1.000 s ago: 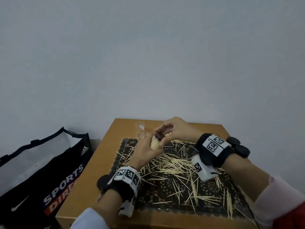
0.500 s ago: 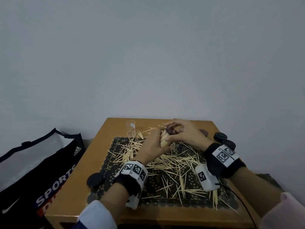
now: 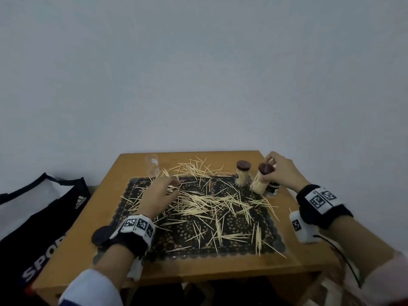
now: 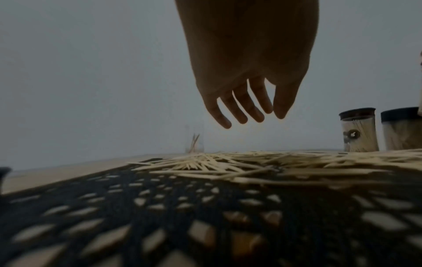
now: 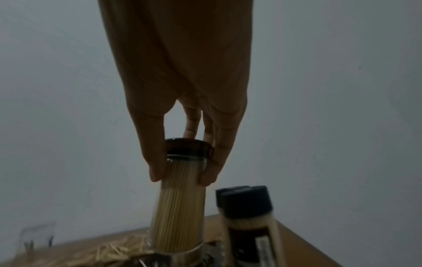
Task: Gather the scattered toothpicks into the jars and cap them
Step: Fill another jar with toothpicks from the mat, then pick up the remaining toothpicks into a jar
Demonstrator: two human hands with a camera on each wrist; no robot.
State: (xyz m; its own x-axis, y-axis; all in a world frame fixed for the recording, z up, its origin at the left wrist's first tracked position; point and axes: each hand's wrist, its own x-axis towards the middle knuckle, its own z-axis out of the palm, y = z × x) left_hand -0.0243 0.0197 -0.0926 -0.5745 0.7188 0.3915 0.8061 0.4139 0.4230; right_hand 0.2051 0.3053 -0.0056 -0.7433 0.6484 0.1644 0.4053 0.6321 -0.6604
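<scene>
Toothpicks (image 3: 205, 202) remain scattered; right hand (image 3: 284, 171), fingers gripping a capped jar (image 3: 261, 180), is now setting it down, while left hand (image 3: 161, 193), fingers relaxed, has released it.

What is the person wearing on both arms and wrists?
Each wrist carries a black band with white square-code markers: left wristband, right wristband. A white camera block hangs under the right wrist, with a thin black cable trailing back. The left sleeve is white; the right sleeve is pale pink.

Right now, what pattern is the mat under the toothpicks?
Black lace mat with openwork holes, clearest in the head view.
</scene>
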